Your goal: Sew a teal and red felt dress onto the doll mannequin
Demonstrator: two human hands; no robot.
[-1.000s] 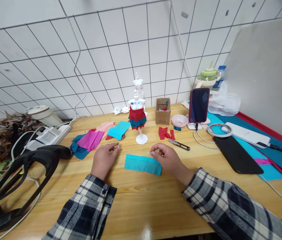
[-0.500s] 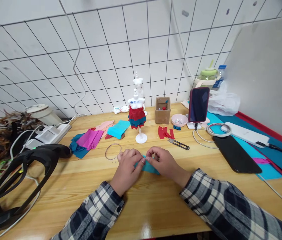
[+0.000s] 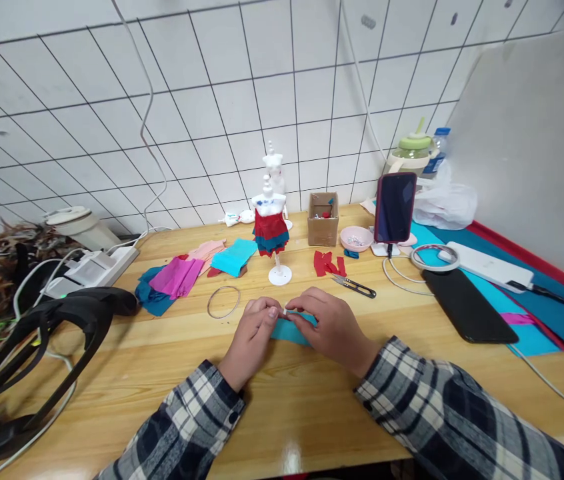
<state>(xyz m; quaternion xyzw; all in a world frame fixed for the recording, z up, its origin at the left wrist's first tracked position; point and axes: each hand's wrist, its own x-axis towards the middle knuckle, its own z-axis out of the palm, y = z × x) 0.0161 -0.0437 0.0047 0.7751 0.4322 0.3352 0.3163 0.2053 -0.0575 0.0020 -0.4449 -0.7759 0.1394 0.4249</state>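
Observation:
A turquoise strip (image 3: 289,331), cloth or crepe paper, lies on the wooden table under my fingers. My left hand (image 3: 253,339) is closed at the strip's left end, thumb and forefinger on its upper edge. My right hand (image 3: 329,328) pinches at the same edge, its fingertips almost meeting the left ones. A tiny white piece (image 3: 285,311) shows at the right fingertips; its kind is too small to tell. Beyond the hands stands a small white dress form (image 3: 267,201) wearing a layered red and blue skirt (image 3: 270,233). A thin ring, like a tape roll (image 3: 224,287), lies near my left hand.
Thread snips (image 3: 357,286) and red scraps (image 3: 325,263) lie beyond my right hand. Behind them are a cardboard box (image 3: 323,230), a pink bowl (image 3: 356,230) and a propped phone (image 3: 395,208). Coloured pieces (image 3: 177,277) and a black headset frame (image 3: 87,333) occupy the left.
My fingertips have parted slightly and the small white piece now shows between them. More of the turquoise strip is visible beneath. The whole view has shifted a little.

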